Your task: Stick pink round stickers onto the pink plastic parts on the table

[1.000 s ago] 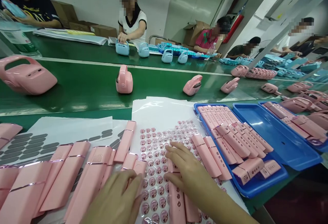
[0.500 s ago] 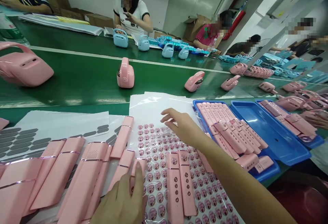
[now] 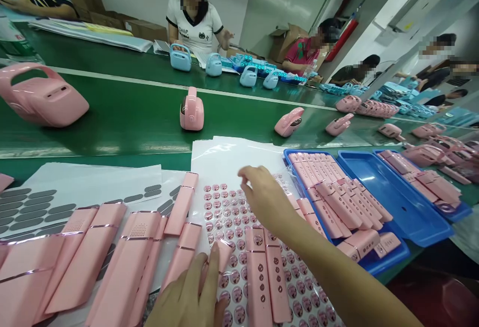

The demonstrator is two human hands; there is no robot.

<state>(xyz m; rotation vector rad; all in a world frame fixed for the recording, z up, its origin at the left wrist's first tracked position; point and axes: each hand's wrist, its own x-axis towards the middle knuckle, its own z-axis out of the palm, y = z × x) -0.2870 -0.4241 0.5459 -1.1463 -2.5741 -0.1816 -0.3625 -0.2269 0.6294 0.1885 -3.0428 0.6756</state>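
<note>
My left hand (image 3: 194,292) is wrapped over a pink handheld microphone (image 3: 224,252), whose top end shows past the index finger. My right hand (image 3: 267,199) hovers over a sheet of round pink stickers (image 3: 235,292), its fingers bent together; whether something small sits between them is hidden. Two pink microphones with round buttons, one the nearer microphone (image 3: 258,277), lie side by side on the sheet. A pink microphone (image 3: 181,204) and several others lie to the left of my left hand.
A blue tray (image 3: 402,259) full of pink microphones stands at right, beside another blue tray (image 3: 419,217). Beyond runs a green conveyor (image 3: 142,112) carrying pink handled speakers, such as this speaker (image 3: 192,112). A person (image 3: 194,22) sits across, near light-blue speakers (image 3: 180,58).
My right hand's fingers have drawn together. The microphone under my left hand has tilted to the right. The person across has moved one hand out to the side.
</note>
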